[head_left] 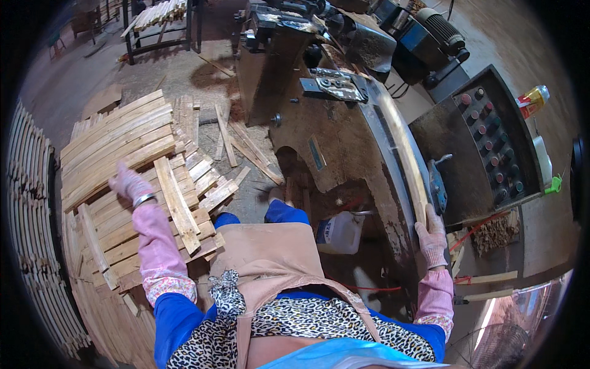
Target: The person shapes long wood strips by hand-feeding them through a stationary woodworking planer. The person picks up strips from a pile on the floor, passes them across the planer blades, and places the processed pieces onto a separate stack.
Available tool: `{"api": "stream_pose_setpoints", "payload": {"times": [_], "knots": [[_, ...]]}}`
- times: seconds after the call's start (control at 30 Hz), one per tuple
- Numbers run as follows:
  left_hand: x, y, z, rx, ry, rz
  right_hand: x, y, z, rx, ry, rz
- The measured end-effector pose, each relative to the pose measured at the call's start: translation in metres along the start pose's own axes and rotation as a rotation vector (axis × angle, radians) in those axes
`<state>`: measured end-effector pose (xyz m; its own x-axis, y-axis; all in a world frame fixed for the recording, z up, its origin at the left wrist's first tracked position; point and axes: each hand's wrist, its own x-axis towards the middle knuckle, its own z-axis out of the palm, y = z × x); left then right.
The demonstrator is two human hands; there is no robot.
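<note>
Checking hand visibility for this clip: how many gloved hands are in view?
2. The left hand rests on the stack of wooden slats at left; the right hand grips a long curved wooden strip on the machine. None seem hidden.

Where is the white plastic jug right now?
The white plastic jug stands on the floor low in the middle of the head view, against the machine's base, just right of the person's blue-trousered knee.
</note>
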<state>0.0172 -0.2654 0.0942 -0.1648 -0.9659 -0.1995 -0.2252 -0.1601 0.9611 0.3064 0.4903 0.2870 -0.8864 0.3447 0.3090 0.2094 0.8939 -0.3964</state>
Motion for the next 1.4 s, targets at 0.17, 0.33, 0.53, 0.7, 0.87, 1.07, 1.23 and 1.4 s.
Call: {"api": "stream_pose_setpoints", "payload": {"times": [0.17,0.33,0.53,0.7,0.87,1.07,1.23,1.4], "knots": [[0.094,-0.051,0.004,-0.201,0.038,-0.237,0.085,-0.01,0.036,-0.308,0.078,-0.036],[0.1,-0.058,0.007,-0.294,0.097,-0.322,0.238,-0.073,0.12,-0.13,0.288,-0.045],[0.104,-0.051,0.001,-0.448,-0.066,-0.445,0.243,-0.078,0.128,-0.166,0.164,-0.073],[0.151,-0.081,0.007,-0.461,-0.302,-0.474,0.114,-0.027,0.059,-0.392,-0.053,-0.024],[0.165,-0.096,0.018,-0.534,-0.398,-0.479,0.033,0.056,0.025,0.032,0.067,0.016],[0.043,-0.044,-0.013,0.576,-0.487,0.605,0.109,0.006,0.054,-0.311,0.333,-0.295],[-0.018,0.016,-0.029,-0.675,-0.528,-0.205,0.223,-0.036,0.1,-0.225,0.12,-0.301],[-0.14,0.07,-0.033,-0.595,-0.695,-0.11,0.227,-0.157,0.148,0.178,-0.065,-0.364]]}}
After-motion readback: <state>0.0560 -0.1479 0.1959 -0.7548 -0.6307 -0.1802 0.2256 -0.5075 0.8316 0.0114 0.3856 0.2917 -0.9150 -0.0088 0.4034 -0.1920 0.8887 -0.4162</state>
